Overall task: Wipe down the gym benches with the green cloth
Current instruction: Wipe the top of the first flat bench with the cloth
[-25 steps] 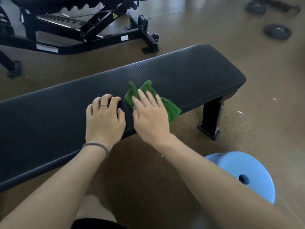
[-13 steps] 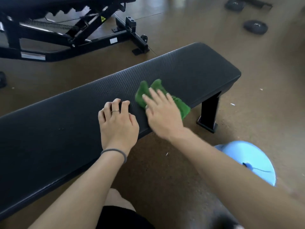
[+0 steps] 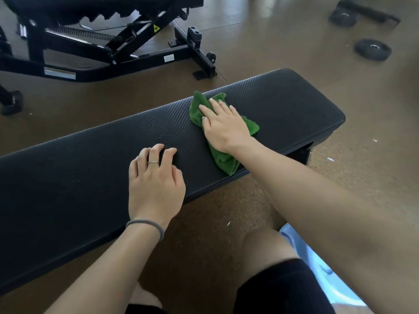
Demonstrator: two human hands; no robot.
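Flat black desk, padded. Green cloth lies crumpled near its right end, pinned under the right hand, fingers straight and flat. Left hand rests on the desk left of the cloth (fingers slightly bent, holding nothing).

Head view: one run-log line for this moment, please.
right hand flat on green cloth | left hand rests on bench | wiping underway
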